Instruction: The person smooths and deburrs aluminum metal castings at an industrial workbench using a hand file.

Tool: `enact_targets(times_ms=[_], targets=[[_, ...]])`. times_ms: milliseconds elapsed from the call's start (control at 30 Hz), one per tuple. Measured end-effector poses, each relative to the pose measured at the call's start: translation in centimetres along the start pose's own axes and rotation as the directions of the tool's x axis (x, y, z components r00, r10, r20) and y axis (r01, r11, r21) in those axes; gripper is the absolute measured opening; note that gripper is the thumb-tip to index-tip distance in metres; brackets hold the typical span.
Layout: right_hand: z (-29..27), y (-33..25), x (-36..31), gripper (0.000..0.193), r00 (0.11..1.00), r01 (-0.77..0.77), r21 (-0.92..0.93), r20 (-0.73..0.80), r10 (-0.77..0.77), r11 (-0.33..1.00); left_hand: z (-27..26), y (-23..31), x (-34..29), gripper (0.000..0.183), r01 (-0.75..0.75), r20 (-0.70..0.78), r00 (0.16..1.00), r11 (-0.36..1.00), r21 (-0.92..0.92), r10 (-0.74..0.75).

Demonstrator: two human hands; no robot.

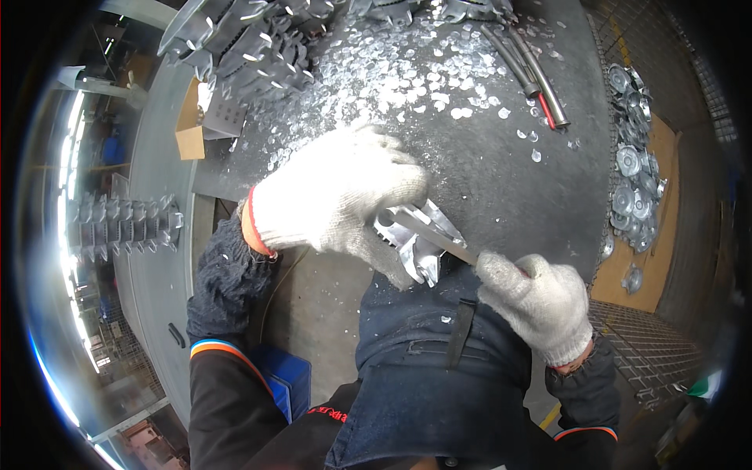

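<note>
A silvery cast metal part (423, 249) with fins and a round hole sits at the near edge of the dark table, close to my body. My left hand (352, 196), in a white knitted glove, is closed round its left side. In my right hand (536, 301), also gloved, is a flat metal file (439, 237), held at its near right end. The file's blade slants up to the left across the part and lies against it or just over it. My glove hides the file's handle.
Metal flakes (399, 86) litter the dark tabletop (517, 196). Finned castings (243, 47) are stacked at the far left beside an open cardboard box (205, 121). Two metal bars (533, 74) lie far right. Round castings (630, 180) fill a wire cage (650, 345) on the right.
</note>
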State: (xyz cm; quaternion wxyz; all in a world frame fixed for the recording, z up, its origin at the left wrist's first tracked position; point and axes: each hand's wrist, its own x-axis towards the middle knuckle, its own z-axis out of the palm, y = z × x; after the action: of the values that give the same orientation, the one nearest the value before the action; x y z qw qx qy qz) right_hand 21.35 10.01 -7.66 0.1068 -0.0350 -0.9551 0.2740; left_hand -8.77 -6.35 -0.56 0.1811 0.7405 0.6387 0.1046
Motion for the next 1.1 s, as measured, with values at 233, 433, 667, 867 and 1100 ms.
enact_targets(times_ms=[233, 433, 667, 867, 1100], targets=[[0.4, -0.6, -0.3, 0.061, 0.999, -0.01, 0.151, 0.032, 0.006, 0.988, 0.4, -0.1, -0.1, 0.07, -0.005, -0.052, 0.999, 0.999, -0.04, 0.003], [2.0, 0.5, -1.7, 0.084, 0.995, -0.053, 0.726, 0.1, -0.03, 0.686, 0.4, -0.1, -0.2, 0.069, -0.016, -0.046, 0.999, 0.996, -0.092, 0.012], [1.1, 0.7, -1.8, 0.084, 0.957, -0.183, 0.778, 0.28, -0.071, 0.6, 0.4, -0.1, -0.3, 0.068, -0.011, -0.053, 0.999, 0.997, -0.082, 0.006], [1.2, 0.9, -2.4, 0.082, 0.95, -0.191, 0.782, 0.299, -0.088, 0.593, 0.8, -0.3, -0.5, 0.07, -0.024, -0.081, 0.997, 0.996, -0.089, 0.017], [1.9, 1.4, -4.0, 0.079, 0.966, -0.12, 0.825, 0.226, -0.127, 0.553, -0.5, 0.4, -1.2, 0.07, 0.031, -0.032, 0.999, 0.999, 0.023, -0.031]])
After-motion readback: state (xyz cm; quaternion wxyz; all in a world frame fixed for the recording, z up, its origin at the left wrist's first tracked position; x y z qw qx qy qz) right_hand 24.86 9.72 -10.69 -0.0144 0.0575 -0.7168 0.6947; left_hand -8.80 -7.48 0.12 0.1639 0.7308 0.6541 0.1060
